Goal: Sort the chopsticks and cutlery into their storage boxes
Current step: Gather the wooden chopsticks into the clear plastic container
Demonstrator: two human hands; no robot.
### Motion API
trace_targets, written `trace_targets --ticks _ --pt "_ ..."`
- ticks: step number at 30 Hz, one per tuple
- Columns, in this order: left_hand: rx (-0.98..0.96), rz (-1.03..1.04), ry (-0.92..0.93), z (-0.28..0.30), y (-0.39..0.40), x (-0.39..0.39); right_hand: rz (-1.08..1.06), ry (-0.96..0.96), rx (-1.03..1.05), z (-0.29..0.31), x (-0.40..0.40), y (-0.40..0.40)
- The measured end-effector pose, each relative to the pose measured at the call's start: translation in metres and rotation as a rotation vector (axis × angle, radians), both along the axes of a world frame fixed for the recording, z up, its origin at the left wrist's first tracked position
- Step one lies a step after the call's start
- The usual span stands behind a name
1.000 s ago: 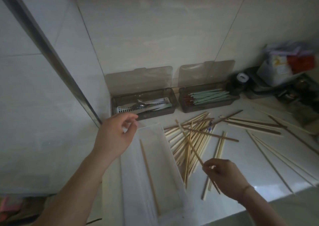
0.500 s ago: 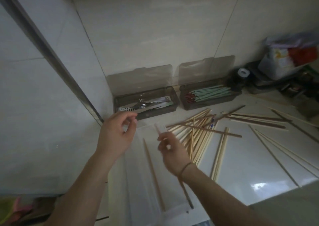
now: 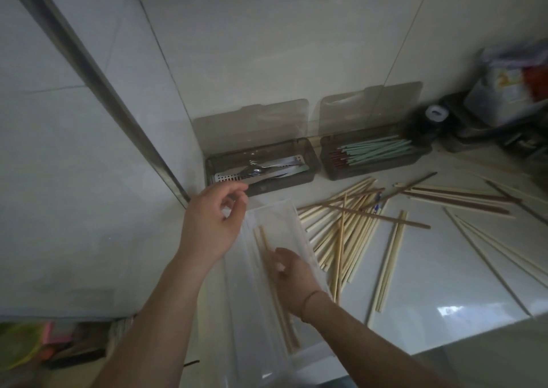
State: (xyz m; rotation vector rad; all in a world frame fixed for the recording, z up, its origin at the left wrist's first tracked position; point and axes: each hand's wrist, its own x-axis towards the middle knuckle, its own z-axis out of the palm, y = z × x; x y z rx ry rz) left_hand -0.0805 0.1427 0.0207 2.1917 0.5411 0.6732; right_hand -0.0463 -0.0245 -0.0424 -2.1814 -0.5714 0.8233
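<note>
Since the previous frame the right hand (image 3: 292, 281) has dropped from above the clear box (image 3: 299, 227) into it, laying a second bamboo chopstick (image 3: 264, 240) beside the first, fingers apparently loosening though hidden. Left hand (image 3: 212, 224) hovers over the box's far-left corner, fingers loosely curled, empty, probably to steady it. Rightward, the loose chopstick pile (image 3: 344, 227) remains unsorted on the counter (image 3: 444, 284); the cutlery box (image 3: 261, 168) and green-chopstick box (image 3: 373, 156) stand open against the wall

Tiled wall (image 3: 267, 46); plastic bags (image 3: 510, 82) far right
</note>
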Motion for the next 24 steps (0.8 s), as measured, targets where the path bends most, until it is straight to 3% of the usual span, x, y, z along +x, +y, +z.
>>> trace_targets --ticks 3,5,7,9,11,24 --pt "-0.022 0.004 -0.001 0.001 0.001 -0.001 -0.122 -0.139 0.283 0.039 0.004 -0.031" --pt "-0.03 -0.001 -0.006 0.001 0.001 0.0 -0.322 -0.314 0.305 0.049 0.026 -0.061" --pt "-0.03 0.0 -0.002 0.0 0.0 0.0 -0.457 -0.404 0.042 0.04 0.061 -0.094" --pt "-0.03 0.005 0.004 -0.002 0.0 0.001 -0.42 -0.328 -0.39 0.02 0.089 -0.122" --pt "-0.032 0.01 0.003 -0.003 0.001 0.001 -0.336 -0.229 -0.63 0.002 0.096 -0.139" --pt "-0.036 0.015 0.006 -0.007 0.0 0.002 -0.179 -0.325 -0.885 0.005 0.076 -0.129"
